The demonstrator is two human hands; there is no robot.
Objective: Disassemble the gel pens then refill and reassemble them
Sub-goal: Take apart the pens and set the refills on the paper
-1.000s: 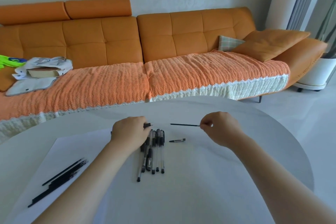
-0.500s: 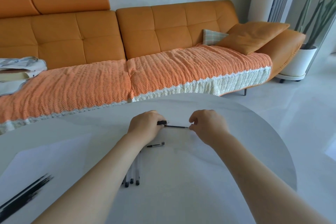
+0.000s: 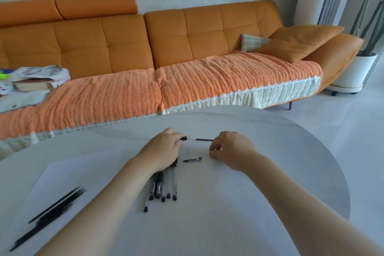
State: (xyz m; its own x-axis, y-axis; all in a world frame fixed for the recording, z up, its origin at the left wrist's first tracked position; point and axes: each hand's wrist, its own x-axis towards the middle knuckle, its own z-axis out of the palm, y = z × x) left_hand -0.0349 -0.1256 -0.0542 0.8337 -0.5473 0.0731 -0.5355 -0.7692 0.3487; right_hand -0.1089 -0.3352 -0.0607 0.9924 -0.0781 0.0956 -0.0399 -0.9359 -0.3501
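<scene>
refill (image 3: pixel 204 140) now reaches the pen barrel (image 3: pixel 185 138) gripped steady by left hand (image 3: pixel 164 147), right hand (image 3: pixel 230 149) pinching its end to guide

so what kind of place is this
Most likely a home living room: a long orange sofa with a cushion, a potted plant in the corner, and a round white table holding pens.

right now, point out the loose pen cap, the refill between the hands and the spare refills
loose pen cap (image 3: pixel 192 159), head view, middle of its body
refill (image 3: pixel 204 140), head view, its black mid-stretch
spare refills (image 3: pixel 54 213), head view, middle of the bundle
</scene>
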